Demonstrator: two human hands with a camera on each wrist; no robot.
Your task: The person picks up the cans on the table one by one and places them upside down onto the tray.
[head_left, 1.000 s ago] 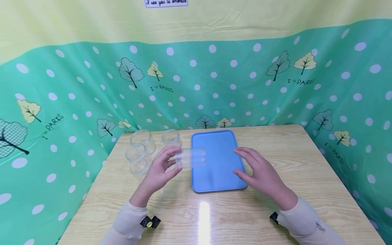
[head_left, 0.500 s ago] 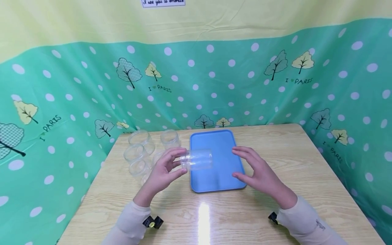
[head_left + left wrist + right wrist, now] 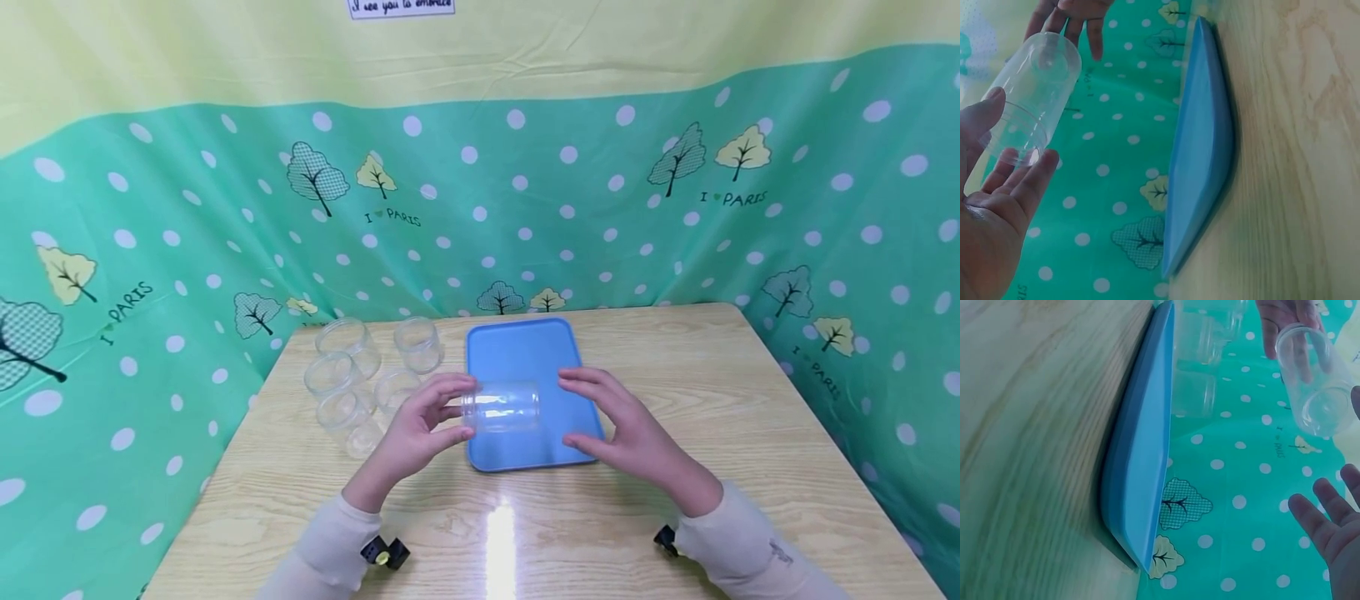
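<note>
A clear plastic jar (image 3: 504, 407) lies sideways in the air over the blue tray (image 3: 536, 350), overlapping it in the head view. My left hand (image 3: 427, 421) grips the jar round its threaded mouth end, thumb on one side and fingers on the other, as the left wrist view of the jar (image 3: 1035, 87) also shows. The jar's closed base points right, towards my right hand (image 3: 626, 433). That hand is apart from the jar, its thumb and fingers spread, holding nothing. In the right wrist view its fingers (image 3: 1325, 519) stand near the jar's base (image 3: 1325, 412).
Several clear jars stand at the left of the wooden table (image 3: 697, 367), among them a wide one (image 3: 360, 346) and one at the back (image 3: 420, 343). A green dotted curtain (image 3: 487, 208) closes in the back and sides.
My left hand has moved right and nearer to me, carrying the jar from the tray's left edge to over the tray. My right hand has shifted slightly left and down.
</note>
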